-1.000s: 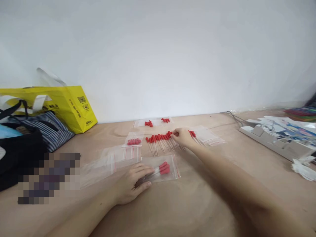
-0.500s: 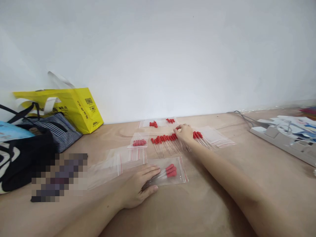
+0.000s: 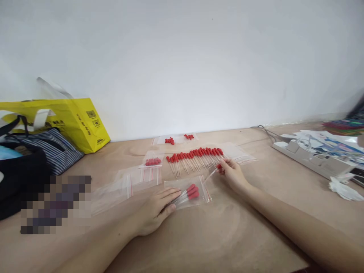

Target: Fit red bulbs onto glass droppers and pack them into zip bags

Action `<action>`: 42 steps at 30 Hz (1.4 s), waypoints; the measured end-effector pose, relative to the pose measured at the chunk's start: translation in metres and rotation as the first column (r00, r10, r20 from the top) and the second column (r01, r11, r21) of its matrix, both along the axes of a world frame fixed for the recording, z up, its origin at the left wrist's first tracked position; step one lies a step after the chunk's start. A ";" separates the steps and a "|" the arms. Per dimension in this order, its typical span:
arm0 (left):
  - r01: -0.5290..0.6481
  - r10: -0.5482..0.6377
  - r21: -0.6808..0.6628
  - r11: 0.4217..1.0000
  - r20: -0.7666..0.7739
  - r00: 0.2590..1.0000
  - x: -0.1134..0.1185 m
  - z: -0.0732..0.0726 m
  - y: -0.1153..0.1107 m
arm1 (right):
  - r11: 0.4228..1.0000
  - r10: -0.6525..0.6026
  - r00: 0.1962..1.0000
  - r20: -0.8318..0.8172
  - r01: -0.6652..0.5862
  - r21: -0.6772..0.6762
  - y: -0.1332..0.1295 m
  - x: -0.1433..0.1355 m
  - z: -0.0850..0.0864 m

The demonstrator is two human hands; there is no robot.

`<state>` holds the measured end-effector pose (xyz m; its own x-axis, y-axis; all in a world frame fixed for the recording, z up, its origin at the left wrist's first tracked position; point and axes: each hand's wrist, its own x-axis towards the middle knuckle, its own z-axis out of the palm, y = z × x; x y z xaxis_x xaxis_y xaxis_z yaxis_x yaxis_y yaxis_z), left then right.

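Note:
My left hand [image 3: 156, 210] lies on the near end of a clear zip bag [image 3: 200, 195], fingers stretched out flat and thumb apart. Several glass droppers with red rubber bulbs [image 3: 193, 192] are inside that bag, their stems partly under my fingers. My right hand [image 3: 234, 174] pinches one dropper [image 3: 212, 173] by its red bulb. Its glass tip points down left, close to the bag's zip edge; whether it touches the bag, I cannot tell. Beyond, a row of loose droppers [image 3: 196, 155] lies side by side, bulbs facing the wall.
Flat clear bags [image 3: 139, 180] overlap at left, beside a bag of red bulbs [image 3: 153, 162]. More red-bulbed droppers [image 3: 170, 141] lie by the wall. Empty bags [image 3: 240, 152] lie right of the row. A yellow bag [image 3: 95, 129] stands left; a power strip [image 3: 313, 157] is at right.
My right hand has come back from the row toward me, with a dropper now between its fingers. My left hand stays on the bag. The view has turned slightly right.

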<state>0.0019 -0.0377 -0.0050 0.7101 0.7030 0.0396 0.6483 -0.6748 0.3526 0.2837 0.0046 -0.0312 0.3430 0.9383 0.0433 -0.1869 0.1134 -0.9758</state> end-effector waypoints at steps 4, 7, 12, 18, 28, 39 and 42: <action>-0.009 0.009 -0.014 1.000 0.020 1.000 -0.001 -0.001 0.001 | 0.996 0.042 0.985 -0.165 -0.054 -0.066 -0.001 -0.011 -0.005; -0.005 0.005 -0.006 1.000 0.023 1.000 -0.002 -0.005 0.002 | 0.989 0.110 0.966 -0.232 -0.131 -0.074 -0.004 -0.017 -0.005; -0.036 0.036 -0.005 0.999 0.021 0.999 -0.004 -0.010 0.002 | 0.953 0.258 0.951 -0.172 -0.279 -0.116 -0.009 -0.024 0.000; -0.036 0.037 -0.007 0.999 0.033 0.999 -0.004 -0.005 -0.001 | 0.890 0.411 0.910 -0.062 -0.415 -0.192 -0.010 -0.029 0.002; -0.060 0.059 0.003 0.998 0.056 0.997 -0.003 -0.002 -0.001 | 0.931 0.233 0.623 0.746 -0.364 0.013 -0.019 -0.026 0.001; -0.035 0.035 -0.021 0.999 0.003 0.999 0.000 0.001 -0.003 | 0.984 0.099 0.424 0.900 -0.175 -0.026 -0.030 -0.022 0.001; -0.053 0.052 -0.052 0.997 -0.034 0.998 0.001 0.005 -0.004 | 0.974 0.082 0.437 0.896 -0.227 0.021 -0.029 -0.023 -0.001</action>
